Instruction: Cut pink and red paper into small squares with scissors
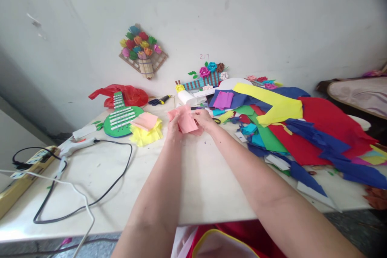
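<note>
Paper (188, 123), pink, top leaning slightly L, long axis unclear, pinched btwn 2 hands (173, 125) (204, 119)

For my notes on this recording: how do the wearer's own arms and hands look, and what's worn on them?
The left hand and right hand are ungloved. Both forearms are bare, with no sleeve, watch or bracelet visible. Rings are too small to tell.
</note>
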Tool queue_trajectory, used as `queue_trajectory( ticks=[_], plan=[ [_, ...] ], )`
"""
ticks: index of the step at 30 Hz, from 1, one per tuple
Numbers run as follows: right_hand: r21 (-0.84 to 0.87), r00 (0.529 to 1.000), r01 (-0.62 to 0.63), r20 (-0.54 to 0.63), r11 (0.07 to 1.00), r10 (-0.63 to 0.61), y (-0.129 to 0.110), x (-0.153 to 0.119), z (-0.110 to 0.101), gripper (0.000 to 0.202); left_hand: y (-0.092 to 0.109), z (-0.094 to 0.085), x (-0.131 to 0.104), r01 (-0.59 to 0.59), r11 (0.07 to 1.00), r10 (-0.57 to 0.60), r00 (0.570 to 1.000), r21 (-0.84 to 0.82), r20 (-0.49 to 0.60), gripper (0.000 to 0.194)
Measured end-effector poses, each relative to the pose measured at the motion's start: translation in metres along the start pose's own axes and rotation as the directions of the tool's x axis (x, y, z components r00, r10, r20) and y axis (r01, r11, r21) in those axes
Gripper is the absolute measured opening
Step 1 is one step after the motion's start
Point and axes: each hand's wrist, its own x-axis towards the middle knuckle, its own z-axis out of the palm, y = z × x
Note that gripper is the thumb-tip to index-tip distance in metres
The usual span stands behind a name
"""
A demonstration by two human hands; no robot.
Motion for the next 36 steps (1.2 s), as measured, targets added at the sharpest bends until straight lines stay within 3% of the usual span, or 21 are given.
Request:
queue_trajectory(
  ticks=[5, 10, 16, 20, 27, 31, 36],
  plan=[
    [-0.075, 0.998, 0.035, -0.046, 0.997, -0.039, -0.001, -0.001, -0.004, 0.021, 0.002, -0.004, 0.006, -0.093, 0.996, 0.093, 0.993, 0.009, -0.076, 0.02],
    [-0.089, 0.995, 0.061, -0.074, 0.994, -0.068, -0.004, -0.002, -0.007, 0.019, 0.006, -0.005, 0.006, -0.107, 0.994, 0.106, 0.991, 0.003, -0.081, 0.012],
    [-0.095, 0.994, 0.043, -0.095, 0.995, -0.052, -0.003, 0.0, -0.009, 0.015, 0.012, -0.004, 0.002, -0.041, 0.999, 0.04, 0.993, -0.011, -0.109, 0.017],
    [-0.063, 0.992, 0.071, -0.098, 0.995, -0.077, -0.001, 0.0, -0.009, 0.016, 0.012, -0.005, 0.002, -0.025, 0.999, 0.028, 0.993, 0.027, -0.115, 0.009],
    [-0.017, 0.996, 0.072, -0.052, 0.997, -0.073, 0.001, -0.001, -0.009, 0.019, 0.016, -0.008, 0.001, -0.026, 0.998, 0.034, 0.991, 0.061, -0.129, 0.007],
    [-0.019, 0.997, 0.081, -0.015, 0.997, -0.081, 0.002, -0.002, -0.009, 0.02, 0.018, -0.008, 0.003, 0.041, 0.994, -0.023, 0.985, 0.1, -0.173, 0.011],
    [-0.052, 0.994, 0.107, 0.045, 0.993, -0.105, 0.003, -0.002, -0.006, 0.025, 0.013, -0.006, 0.006, 0.081, 0.991, -0.064, 0.987, 0.108, -0.15, 0.018]
  ],
)
